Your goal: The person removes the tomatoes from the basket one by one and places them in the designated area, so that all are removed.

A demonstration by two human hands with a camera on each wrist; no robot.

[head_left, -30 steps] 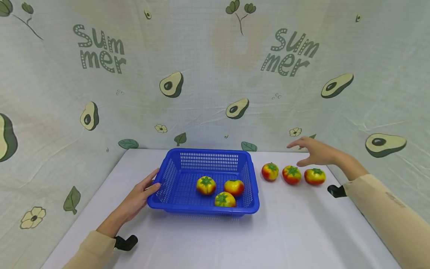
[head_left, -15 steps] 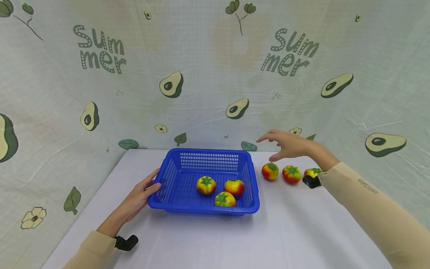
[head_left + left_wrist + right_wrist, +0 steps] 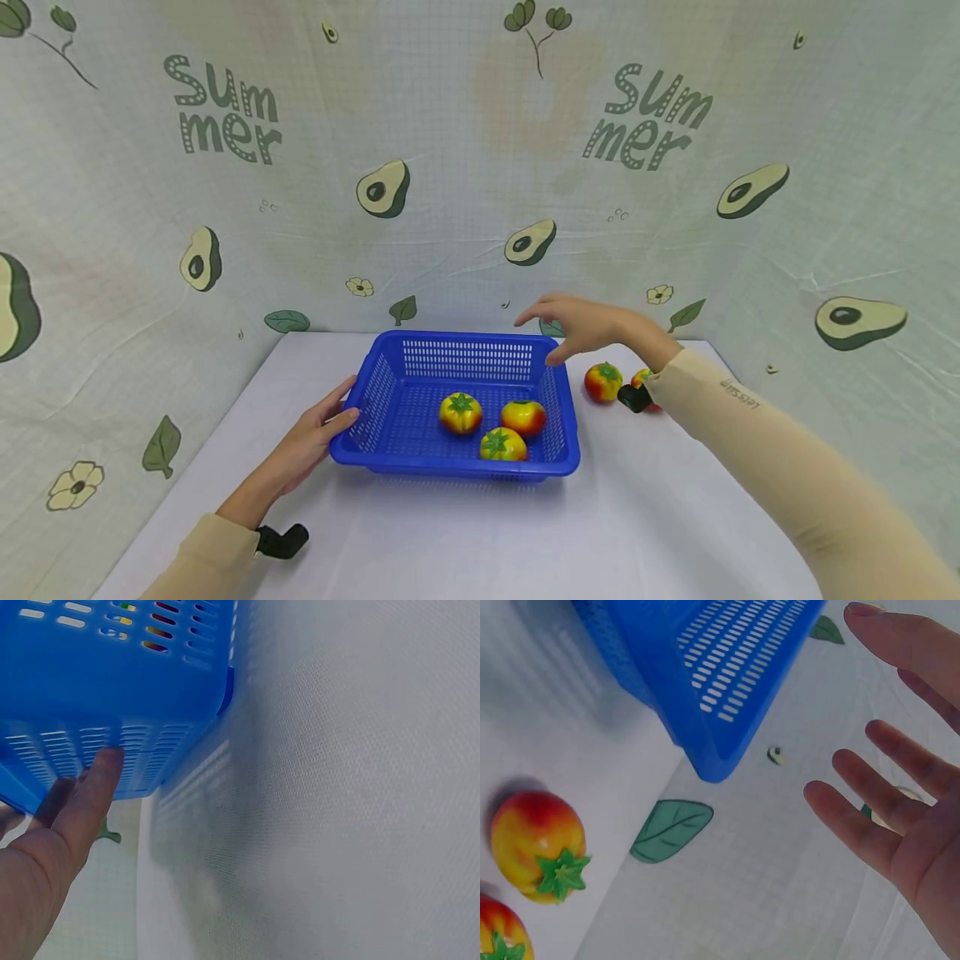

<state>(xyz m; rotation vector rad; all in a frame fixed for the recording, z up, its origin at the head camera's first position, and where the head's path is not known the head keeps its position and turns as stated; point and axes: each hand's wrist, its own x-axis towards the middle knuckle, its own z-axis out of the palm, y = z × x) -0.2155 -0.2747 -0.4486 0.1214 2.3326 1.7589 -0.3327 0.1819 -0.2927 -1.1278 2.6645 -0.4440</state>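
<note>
A blue plastic basket with slotted walls stands on the white table. Inside lie three red-and-yellow toy fruits with green leafy tops: one toy fruit near the middle, another to its right, a third by the front wall. My left hand touches the basket's left side, fingers nearly straight, also against the slotted wall in the left wrist view. Over the basket's back right corner is my right hand, fingers spread and nothing in them; the right wrist view shows its bare palm.
Right of the basket, a toy fruit lies on the table. Beside it a second one is partly covered by the right wrist and its black wrist camera. Cloth printed with avocados hangs behind and at both sides.
My right hand has swung left, from above the toy fruits on the table to the basket's right corner. The sleeve now hides the rightmost fruit. The left hand and basket stay put.
</note>
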